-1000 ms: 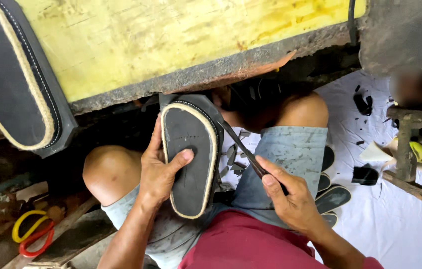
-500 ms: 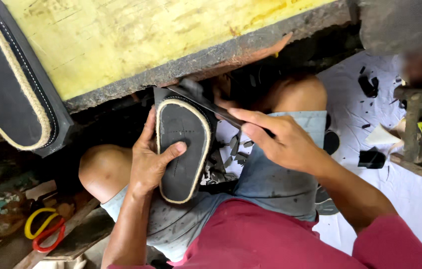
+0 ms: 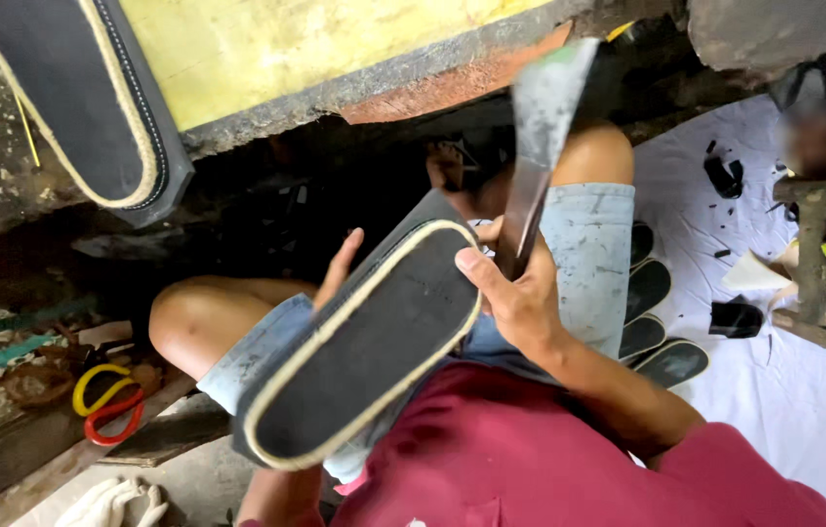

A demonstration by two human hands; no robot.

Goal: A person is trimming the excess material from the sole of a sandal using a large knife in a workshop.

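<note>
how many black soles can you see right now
6. One sole in the left hand, one leaning on the yellow board top left, four stacked by the right thigh. More may be hidden.

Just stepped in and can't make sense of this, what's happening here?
A seated person holds a black shoe sole with a pale stitched edge in the left hand, tilted across the lap. The right hand grips a long flat blade, raised upright beside the sole's end. More soles lie on the white sheet nearby.
</note>
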